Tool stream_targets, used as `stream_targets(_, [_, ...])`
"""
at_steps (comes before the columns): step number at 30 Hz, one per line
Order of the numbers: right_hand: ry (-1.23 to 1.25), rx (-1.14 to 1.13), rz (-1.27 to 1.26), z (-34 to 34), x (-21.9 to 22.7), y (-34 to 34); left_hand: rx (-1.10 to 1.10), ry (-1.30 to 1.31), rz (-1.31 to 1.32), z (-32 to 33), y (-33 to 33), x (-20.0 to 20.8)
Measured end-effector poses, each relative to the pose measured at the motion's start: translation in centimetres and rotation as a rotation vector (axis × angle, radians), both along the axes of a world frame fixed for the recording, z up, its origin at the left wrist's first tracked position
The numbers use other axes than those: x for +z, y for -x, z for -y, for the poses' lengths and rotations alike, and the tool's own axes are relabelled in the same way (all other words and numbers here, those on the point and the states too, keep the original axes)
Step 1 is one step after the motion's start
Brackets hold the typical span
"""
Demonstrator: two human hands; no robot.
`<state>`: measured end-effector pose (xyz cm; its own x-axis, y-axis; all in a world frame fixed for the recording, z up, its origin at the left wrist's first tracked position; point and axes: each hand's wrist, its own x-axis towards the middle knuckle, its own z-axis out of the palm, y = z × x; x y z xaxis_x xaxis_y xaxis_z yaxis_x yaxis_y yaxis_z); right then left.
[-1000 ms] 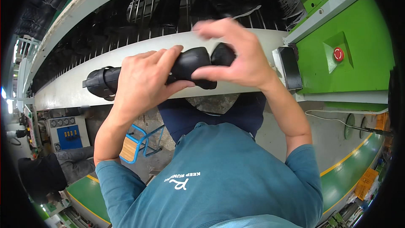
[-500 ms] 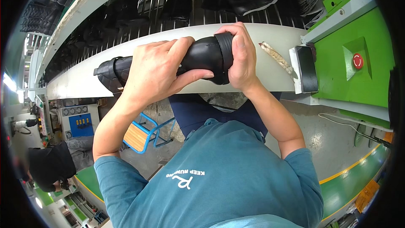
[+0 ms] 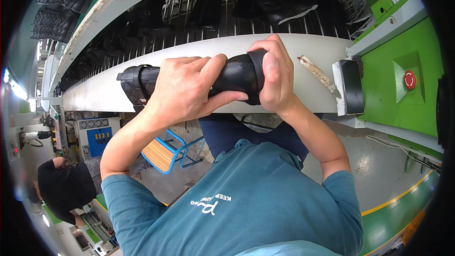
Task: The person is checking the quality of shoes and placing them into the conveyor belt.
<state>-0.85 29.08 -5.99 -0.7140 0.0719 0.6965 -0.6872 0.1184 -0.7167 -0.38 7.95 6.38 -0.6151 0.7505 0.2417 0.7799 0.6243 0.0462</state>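
The left hand (image 3: 186,84) is wrapping round the boot (image 3: 237,73); the right hand (image 3: 276,75), half-curled, is cupping its end; it is likely feeling light, smooth, firmish, holding best at both.

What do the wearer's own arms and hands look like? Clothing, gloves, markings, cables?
Left hand and right hand: both bare, no gloves. Forearms uncovered, no watch, band or cable visible on them. Sleeves are short, plain teal, ending around the elbows, part of a teal T-shirt with white print on the chest.
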Motion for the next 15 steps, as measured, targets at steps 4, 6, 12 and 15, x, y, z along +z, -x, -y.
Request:
stream_targets(4, [-0.071, -0.012, -0.006, -0.4, 0.8, -1.0, -0.035, -0.041, 0.02, 1.0, -0.2, -0.8])
stream_targets(6, [-0.282, -0.113, -0.178, -0.4, 1.7, -1.6, -0.11, -0.186, -0.026, 2.5, 0.5, -3.6])
stream_targets(12, [-0.607, 0.253, -0.088, -3.9, 0.2, -2.4, -0.078, -0.299, -0.085, 7.0, -2.1, -10.7])
stream_targets(15, [-0.624, 0.274, -0.003, -3.7, -3.3, -3.2, 0.059, -0.259, -0.102, 8.9, -4.7, -15.5])
